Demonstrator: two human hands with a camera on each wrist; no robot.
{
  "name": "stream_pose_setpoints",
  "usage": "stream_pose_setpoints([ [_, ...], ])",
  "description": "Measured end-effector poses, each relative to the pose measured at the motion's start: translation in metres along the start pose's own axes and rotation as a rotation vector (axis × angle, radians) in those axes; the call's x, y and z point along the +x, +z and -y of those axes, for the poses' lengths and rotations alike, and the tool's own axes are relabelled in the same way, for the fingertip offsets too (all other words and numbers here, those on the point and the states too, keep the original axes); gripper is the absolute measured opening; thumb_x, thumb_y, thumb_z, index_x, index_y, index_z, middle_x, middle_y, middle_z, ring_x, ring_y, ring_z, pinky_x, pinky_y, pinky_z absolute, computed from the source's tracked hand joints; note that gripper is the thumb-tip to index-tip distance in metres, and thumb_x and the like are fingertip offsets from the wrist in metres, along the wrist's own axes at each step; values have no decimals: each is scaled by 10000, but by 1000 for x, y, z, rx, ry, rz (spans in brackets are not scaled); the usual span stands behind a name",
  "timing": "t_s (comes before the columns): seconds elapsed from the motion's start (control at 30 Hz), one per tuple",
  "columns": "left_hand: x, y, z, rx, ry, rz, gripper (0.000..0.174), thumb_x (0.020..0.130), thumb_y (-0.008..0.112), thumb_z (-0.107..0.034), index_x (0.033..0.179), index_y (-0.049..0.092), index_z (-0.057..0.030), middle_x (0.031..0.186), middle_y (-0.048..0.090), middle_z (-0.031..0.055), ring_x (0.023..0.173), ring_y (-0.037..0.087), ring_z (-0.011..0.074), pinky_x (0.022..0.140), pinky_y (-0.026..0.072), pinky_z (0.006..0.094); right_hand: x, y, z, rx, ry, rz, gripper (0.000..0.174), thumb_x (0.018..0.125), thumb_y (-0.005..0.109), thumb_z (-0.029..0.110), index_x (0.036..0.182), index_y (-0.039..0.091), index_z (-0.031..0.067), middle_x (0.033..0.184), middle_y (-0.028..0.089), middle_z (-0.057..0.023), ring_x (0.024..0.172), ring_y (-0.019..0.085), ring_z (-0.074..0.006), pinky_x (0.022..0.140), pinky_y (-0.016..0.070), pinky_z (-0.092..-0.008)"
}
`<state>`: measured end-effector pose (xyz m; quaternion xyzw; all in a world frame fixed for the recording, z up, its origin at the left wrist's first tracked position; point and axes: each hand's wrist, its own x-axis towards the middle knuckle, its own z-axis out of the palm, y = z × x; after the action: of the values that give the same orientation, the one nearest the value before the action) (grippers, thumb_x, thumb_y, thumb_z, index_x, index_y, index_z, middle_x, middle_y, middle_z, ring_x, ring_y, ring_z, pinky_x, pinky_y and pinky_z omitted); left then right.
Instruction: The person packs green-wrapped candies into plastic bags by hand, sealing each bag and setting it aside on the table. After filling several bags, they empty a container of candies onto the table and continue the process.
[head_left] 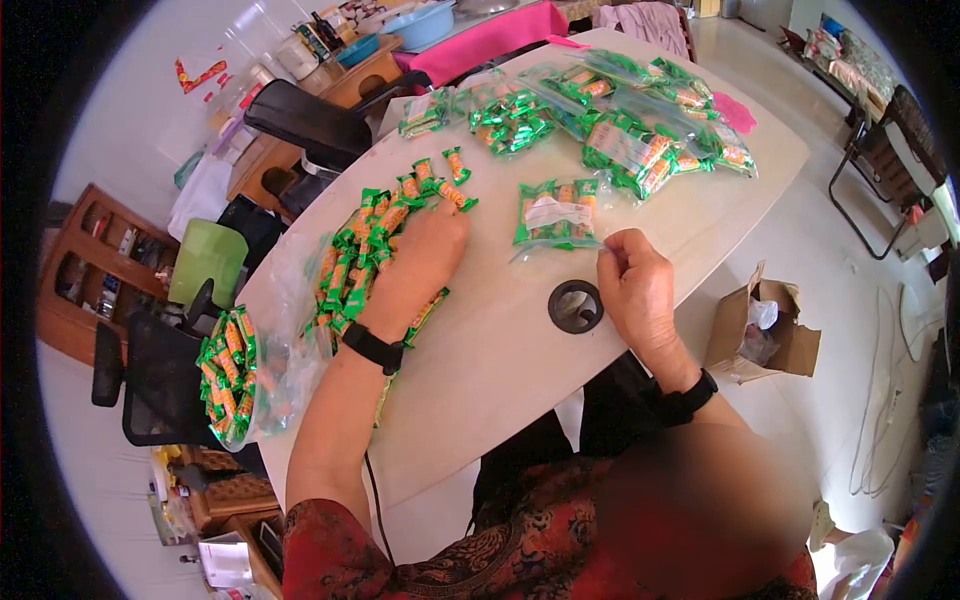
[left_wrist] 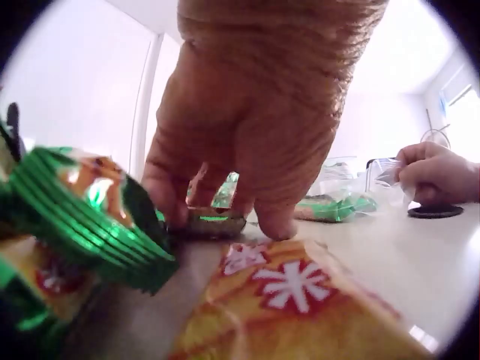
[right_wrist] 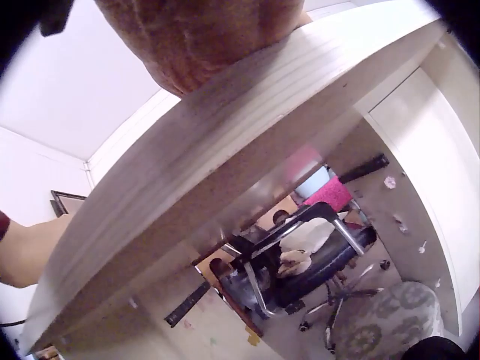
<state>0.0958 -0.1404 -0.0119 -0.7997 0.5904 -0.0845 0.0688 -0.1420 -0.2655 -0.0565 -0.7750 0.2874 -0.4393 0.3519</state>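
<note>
Fingers of your left hand point(head_left: 430, 250) reach down at a packet point(left_wrist: 206, 225) by the loose pile point(head_left: 350, 270) on the table point(head_left: 490, 360), grip unclear, so pinch its middle squarely, while your right hand point(head_left: 638, 292), fingers clamped on the clear bag's point(head_left: 558, 214) edge, should steady it.

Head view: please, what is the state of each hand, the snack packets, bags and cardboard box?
Loose snack packets, wrapped, piled.
Near snack bag, filled; seal unclear.
Far snack bags, filled.
Left hand, at loose snack packets; grip unclear.
Right hand, pinching near snack bag's edge.
Cardboard box, open.
</note>
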Motion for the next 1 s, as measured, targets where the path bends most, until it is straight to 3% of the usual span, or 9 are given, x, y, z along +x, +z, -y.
stream_pose_setpoints([
  [0.1, -7, 1, 1, -59, 62, -127, 154, 789, 638, -48, 942, 651, -43, 1064, 585, 141, 894, 621, 293, 726, 514, 413, -1, 1, -2, 18, 10, -2, 70, 828, 609, 50, 881, 572, 25, 724, 632, -186, 627, 627, -348, 577, 504, -421],
  [0.17, -28, -27, -26, -492, 70, -485, 213, 760, 645, 18, 967, 651, -28, 1071, 581, 121, 873, 608, 253, 731, 516, 357, 0, 0, 0, 15, 28, -2, 77, 826, 613, 48, 884, 568, 25, 730, 630, -187, 633, 626, -354, 581, 504, -423],
  [0.37, -83, -61, -103, -690, 303, -366, 248, 773, 666, 26, 1015, 660, -25, 1099, 568, 138, 905, 608, 249, 773, 531, 332, 0, -2, 0, 24, -8, 2, 85, 830, 623, 60, 890, 570, 33, 764, 631, -187, 684, 630, -370, 605, 505, -432],
  [0.43, -86, -59, -115, -660, 399, -223, 241, 805, 659, -3, 1045, 652, -26, 1108, 564, 152, 932, 609, 254, 776, 538, 341, 0, -2, 0, 46, 11, 14, 85, 831, 623, 62, 889, 570, 31, 771, 632, -189, 692, 630, -373, 608, 505, -435],
  [0.67, -46, -48, -117, -321, 339, -271, 223, 783, 587, -5, 1005, 603, 4, 1070, 543, 156, 952, 585, 312, 758, 515, 363, -1, -1, -2, 35, -12, 5, 89, 832, 623, 65, 888, 568, 23, 800, 635, -193, 696, 628, -385, 608, 505, -444],
  [0.77, -31, -46, -114, -238, 330, -373, 210, 784, 582, -6, 992, 592, 15, 1064, 540, 150, 963, 582, 313, 757, 513, 370, -1, -2, -1, 17, -17, 8, 85, 832, 622, 63, 886, 568, 25, 807, 636, -189, 697, 627, -381, 608, 504, -442],
  [0.9, -18, -42, -110, -157, 306, -369, 199, 778, 580, -7, 975, 588, 24, 1041, 541, 144, 944, 581, 309, 754, 511, 371, -1, 0, -2, 47, -41, -8, 84, 830, 622, 55, 886, 568, 25, 806, 635, -181, 695, 625, -378, 607, 504, -440],
  [0.97, -12, -40, -111, -192, 402, -471, 85, 714, 611, -13, 773, 558, 16, 929, 505, 127, 819, 572, 258, 650, 517, 348, 0, -1, -1, 36, -32, -12, 90, 826, 628, 50, 891, 570, 27, 809, 635, -175, 695, 624, -375, 610, 505, -435],
  [1.0, -13, -42, -114, -193, 404, -473, 85, 714, 611, -13, 773, 558, 16, 929, 505, 127, 819, 572, 258, 650, 517, 348, 0, -1, -1, 34, -33, -14, 90, 826, 628, 50, 891, 570, 27, 809, 635, -175, 695, 624, -375, 610, 505, -435],
])
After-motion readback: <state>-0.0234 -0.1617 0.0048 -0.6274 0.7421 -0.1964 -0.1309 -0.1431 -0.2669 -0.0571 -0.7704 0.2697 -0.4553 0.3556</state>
